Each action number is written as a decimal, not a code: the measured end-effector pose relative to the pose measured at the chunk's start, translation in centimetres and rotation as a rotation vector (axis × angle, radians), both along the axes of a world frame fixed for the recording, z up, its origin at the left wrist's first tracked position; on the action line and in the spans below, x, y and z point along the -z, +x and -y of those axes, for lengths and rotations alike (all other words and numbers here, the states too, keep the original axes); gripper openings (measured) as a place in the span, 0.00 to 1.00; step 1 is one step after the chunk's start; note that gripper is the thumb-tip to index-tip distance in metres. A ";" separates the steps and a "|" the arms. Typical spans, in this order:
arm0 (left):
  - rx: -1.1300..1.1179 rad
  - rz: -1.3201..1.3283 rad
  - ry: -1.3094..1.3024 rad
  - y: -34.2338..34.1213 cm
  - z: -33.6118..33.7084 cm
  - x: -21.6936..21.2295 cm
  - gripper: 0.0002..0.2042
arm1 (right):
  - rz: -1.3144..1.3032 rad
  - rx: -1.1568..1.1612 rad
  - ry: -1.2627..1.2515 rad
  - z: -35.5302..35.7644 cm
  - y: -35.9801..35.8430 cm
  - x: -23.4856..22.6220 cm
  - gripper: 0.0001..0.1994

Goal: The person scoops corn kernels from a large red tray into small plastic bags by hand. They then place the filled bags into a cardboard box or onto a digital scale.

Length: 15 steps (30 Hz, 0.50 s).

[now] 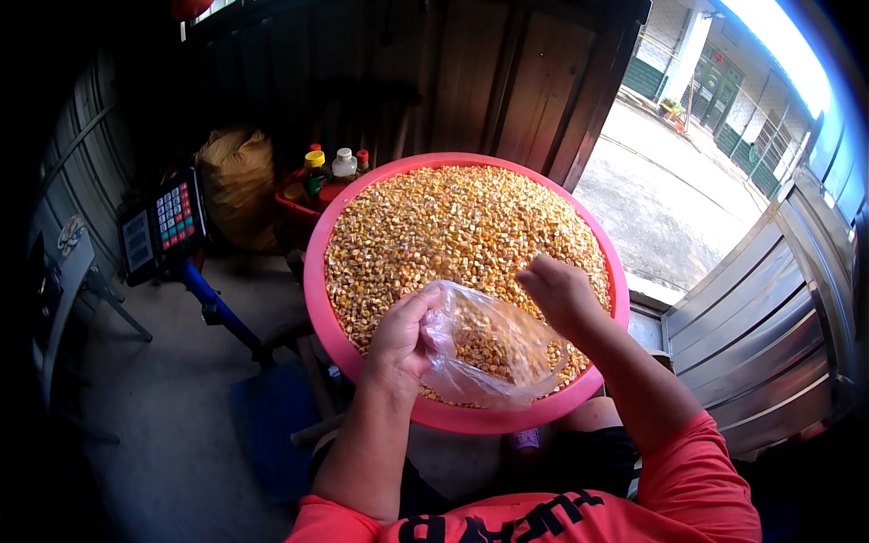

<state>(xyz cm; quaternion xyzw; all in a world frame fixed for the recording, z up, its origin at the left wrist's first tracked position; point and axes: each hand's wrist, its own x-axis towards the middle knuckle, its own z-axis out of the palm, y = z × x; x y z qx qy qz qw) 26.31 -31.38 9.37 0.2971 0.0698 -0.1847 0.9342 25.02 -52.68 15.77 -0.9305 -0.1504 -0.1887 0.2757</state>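
Observation:
A wide pink basin (317, 299) is heaped with dried yellow corn kernels (453, 217). My left hand (403, 335) grips the gathered side of a clear plastic bag (489, 348) above the near part of the basin. Kernels show in or through the bag's thin film; which of the two I cannot tell. Over the right side of the heap is my right hand (561, 290), its fingers curled in and closed. Whatever it may hold is hidden by the hand itself.
A platform scale with a keypad display (163, 224) and blue base (272, 425) stands left. Behind it are a tan sack (237, 176) and a red basket (294, 199) of capped bottles (344, 165). Metal door panels (751, 326) flank a sunlit doorway at right.

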 end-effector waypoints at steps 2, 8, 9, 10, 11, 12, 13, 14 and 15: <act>0.007 0.007 0.003 -0.2 -0.3 -0.3 0.04 | -0.100 -0.195 -0.083 -3.1 -1.1 -1.7 0.12; 0.015 0.014 0.005 -0.3 0.1 -0.5 0.05 | -0.239 -0.264 -0.361 -5.5 -1.3 1.0 0.10; 0.005 0.007 0.015 -0.4 0.2 -0.5 0.05 | -0.251 -0.276 -0.326 -5.5 -1.1 1.6 0.10; 0.008 0.008 0.008 -0.5 0.2 -0.7 0.05 | -0.260 -0.287 -0.295 -5.4 -1.0 2.1 0.09; 0.011 0.009 0.001 -0.6 0.3 -0.9 0.05 | -0.275 -0.355 -0.255 -4.9 -0.4 3.3 0.08; 0.010 0.006 -0.004 -0.7 0.2 -0.9 0.05 | -0.258 -0.392 -0.233 -4.9 -0.5 3.1 0.07; 0.009 0.011 -0.012 -0.6 0.1 -0.8 0.05 | -0.242 -0.428 -0.211 -5.0 -0.8 2.7 0.06; 0.008 0.016 -0.021 -0.5 0.1 -0.6 0.05 | -0.226 -0.463 -0.189 -5.1 -1.1 2.3 0.06; 0.009 0.020 -0.030 -0.4 0.1 -0.4 0.05 | -0.182 -0.464 -0.125 -4.9 -1.5 1.9 0.05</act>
